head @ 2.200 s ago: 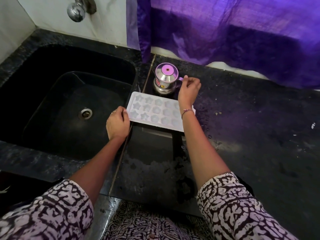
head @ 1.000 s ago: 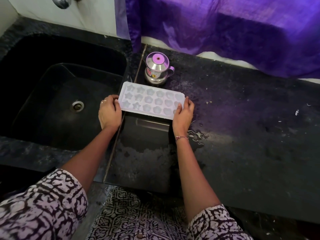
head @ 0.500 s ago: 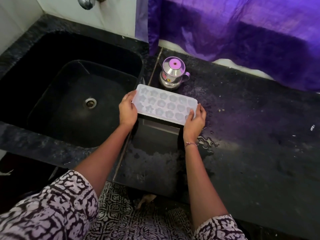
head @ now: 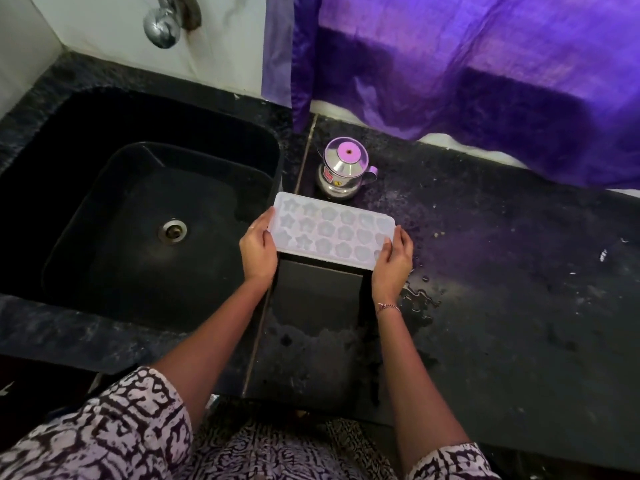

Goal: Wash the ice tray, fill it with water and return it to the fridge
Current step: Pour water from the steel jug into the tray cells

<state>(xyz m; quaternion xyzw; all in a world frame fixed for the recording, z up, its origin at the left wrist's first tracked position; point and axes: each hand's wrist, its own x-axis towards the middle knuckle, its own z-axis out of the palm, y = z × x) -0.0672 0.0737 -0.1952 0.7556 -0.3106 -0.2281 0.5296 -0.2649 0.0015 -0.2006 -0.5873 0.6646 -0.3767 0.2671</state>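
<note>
A pale translucent ice tray (head: 330,230) with star and flower shaped cells is held level a little above the dark counter, just right of the sink. My left hand (head: 258,252) grips its left short end. My right hand (head: 393,259) grips its right short end, thumb on the rim. Whether the cells hold water I cannot tell.
A black sink (head: 145,216) with a metal drain lies to the left, under a chrome tap (head: 162,26). A small steel pot (head: 343,171) with a pink-knobbed lid stands right behind the tray. Water is spilled on the black counter (head: 502,289). A purple curtain (head: 485,64) hangs behind.
My right hand left the steel pot's handle and took the tray's right end. Both hands have since lifted the tray slightly off the counter.
</note>
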